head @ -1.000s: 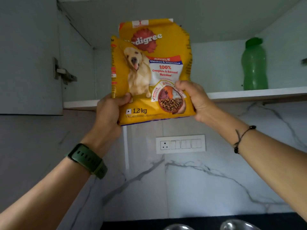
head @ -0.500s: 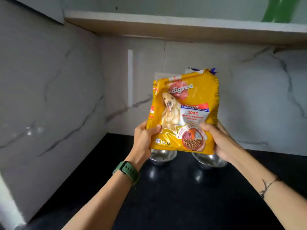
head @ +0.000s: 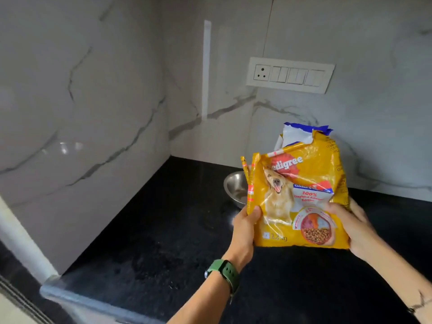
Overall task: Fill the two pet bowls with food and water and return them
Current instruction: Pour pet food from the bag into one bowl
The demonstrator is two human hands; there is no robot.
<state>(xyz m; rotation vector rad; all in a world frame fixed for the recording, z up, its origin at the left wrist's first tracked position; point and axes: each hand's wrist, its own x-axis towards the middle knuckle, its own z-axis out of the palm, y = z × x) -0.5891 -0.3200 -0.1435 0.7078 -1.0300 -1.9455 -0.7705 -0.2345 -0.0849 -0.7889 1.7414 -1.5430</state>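
Dog food bag above a steel bowl

The yellow dog food bag (head: pixel 301 195), top torn open, is upright and slightly tilted above the black counter; a steel bowl (head: pixel 235 189) sits behind it, partly hidden.

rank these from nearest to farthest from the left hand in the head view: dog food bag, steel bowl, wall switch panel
1. dog food bag: gripped at its lower left edge by the left hand.
2. steel bowl: on the black counter just behind the bag's left side.
3. wall switch panel: up on the marble wall, farthest.

Black countertop (head: pixel 163 230), marble wall (head: pixel 93 90) (white switch panel (head: pixel 289 74))
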